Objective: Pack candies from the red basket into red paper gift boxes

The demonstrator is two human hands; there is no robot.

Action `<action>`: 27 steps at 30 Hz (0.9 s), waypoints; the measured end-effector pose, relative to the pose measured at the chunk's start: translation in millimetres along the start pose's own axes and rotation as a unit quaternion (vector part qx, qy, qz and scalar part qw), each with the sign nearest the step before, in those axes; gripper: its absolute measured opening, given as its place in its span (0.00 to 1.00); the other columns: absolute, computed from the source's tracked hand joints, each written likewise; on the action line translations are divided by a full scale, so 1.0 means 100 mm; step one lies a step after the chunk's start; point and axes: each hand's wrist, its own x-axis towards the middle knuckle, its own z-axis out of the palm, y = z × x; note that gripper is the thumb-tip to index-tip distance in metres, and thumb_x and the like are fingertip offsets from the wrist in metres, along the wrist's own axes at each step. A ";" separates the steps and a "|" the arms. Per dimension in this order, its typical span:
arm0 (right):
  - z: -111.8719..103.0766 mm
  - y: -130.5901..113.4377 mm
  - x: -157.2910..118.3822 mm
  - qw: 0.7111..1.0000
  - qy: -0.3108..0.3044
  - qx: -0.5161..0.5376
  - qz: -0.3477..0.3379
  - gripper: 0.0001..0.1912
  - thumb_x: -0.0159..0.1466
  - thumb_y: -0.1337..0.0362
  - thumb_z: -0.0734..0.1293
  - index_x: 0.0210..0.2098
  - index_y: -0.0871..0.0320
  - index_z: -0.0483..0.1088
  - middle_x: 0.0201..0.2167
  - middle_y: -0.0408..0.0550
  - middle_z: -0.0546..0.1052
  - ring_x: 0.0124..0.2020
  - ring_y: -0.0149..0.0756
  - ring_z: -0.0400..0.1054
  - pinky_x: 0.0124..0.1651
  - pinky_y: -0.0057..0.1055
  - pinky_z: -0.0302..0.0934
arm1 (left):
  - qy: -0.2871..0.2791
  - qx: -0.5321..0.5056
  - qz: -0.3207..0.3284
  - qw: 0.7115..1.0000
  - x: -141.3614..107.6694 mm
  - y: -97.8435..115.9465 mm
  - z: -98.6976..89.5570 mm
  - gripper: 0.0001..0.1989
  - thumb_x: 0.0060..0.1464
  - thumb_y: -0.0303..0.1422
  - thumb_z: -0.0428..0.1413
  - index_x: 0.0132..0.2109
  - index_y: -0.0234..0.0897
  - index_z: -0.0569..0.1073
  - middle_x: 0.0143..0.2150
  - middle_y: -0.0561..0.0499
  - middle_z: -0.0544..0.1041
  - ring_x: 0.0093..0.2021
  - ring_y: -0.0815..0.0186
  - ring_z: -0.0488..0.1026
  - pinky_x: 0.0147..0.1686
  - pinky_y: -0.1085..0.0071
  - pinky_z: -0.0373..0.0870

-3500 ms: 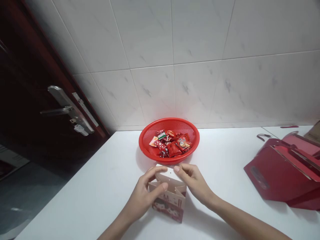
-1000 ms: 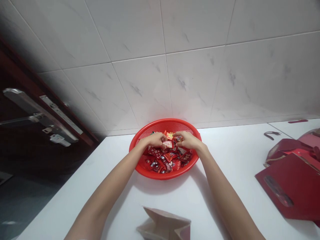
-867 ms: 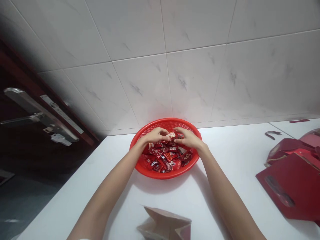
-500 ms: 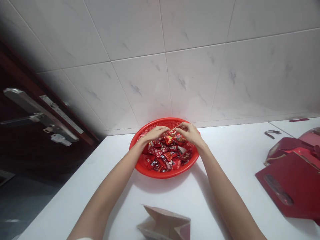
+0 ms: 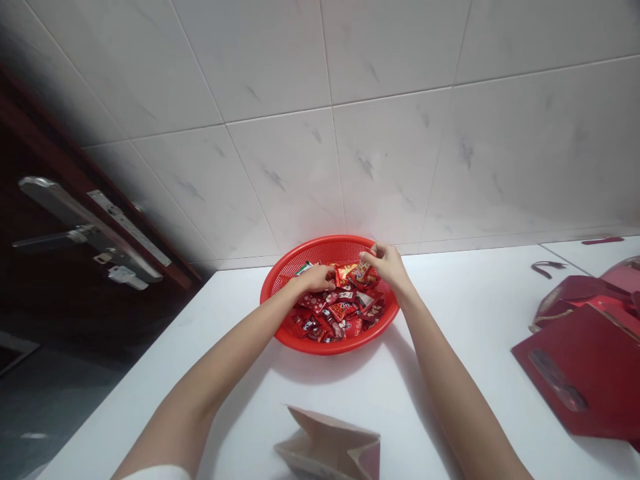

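A red plastic basket [image 5: 330,347] with mesh sides stands against the wall, holding a heap of small wrapped candies [image 5: 343,311], mostly red. Inside it on the left, my left hand [image 5: 318,279] reaches down onto the heap with its fingers curled; what they close on, if anything, is hidden. At the basket's far right, my right hand [image 5: 389,263] pinches a red-and-gold candy packet [image 5: 364,269] between thumb and fingers. Nearer to me, an open paper bag [image 5: 330,447] stands on the white table [image 5: 240,427], partly cut off by the lower edge.
Dark red gift bags [image 5: 580,373] lie on the right side of the table. Behind them is a small dark ribbon-like strip [image 5: 547,268]. A tiled wall [image 5: 280,173] rises behind the basket. On the left is a dark door with a metal handle [image 5: 55,240] and keys.
My hands have moved apart from where they met over the basket. The left went down onto the candies; the right shifted slightly right and now holds a packet upright.
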 end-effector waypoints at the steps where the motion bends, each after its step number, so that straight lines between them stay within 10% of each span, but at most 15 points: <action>1: 0.00 0.00 0.00 1.000 -0.005 0.012 0.001 0.17 0.51 0.56 0.68 0.21 0.52 0.54 0.18 0.36 0.61 0.23 0.31 0.57 0.29 0.28 0.52 | -0.004 -0.002 0.001 1.000 0.01 0.00 0.00 0.09 0.50 0.34 0.60 0.40 0.41 0.79 0.39 0.50 0.83 0.39 0.60 0.77 0.35 0.73 0.66; 12: 0.02 0.02 0.00 0.998 -0.029 -0.056 0.023 0.17 0.54 0.55 0.67 0.23 0.52 0.53 0.17 0.36 0.64 0.22 0.31 0.59 0.27 0.28 0.52 | -0.054 -0.029 -0.039 0.997 0.00 0.00 -0.05 0.04 0.47 0.31 0.59 0.28 0.37 0.78 0.27 0.51 0.79 0.29 0.63 0.75 0.27 0.73 0.64; 27: 0.01 0.00 -0.05 0.966 -0.207 -0.153 0.031 0.15 0.48 0.71 0.71 0.28 0.54 0.60 0.22 0.34 0.65 0.27 0.31 0.60 0.29 0.26 0.51 | 0.042 -0.007 -0.063 0.997 0.10 -0.09 -0.23 0.16 0.50 0.24 0.54 0.45 0.37 0.81 0.46 0.44 0.83 0.46 0.58 0.79 0.40 0.72 0.70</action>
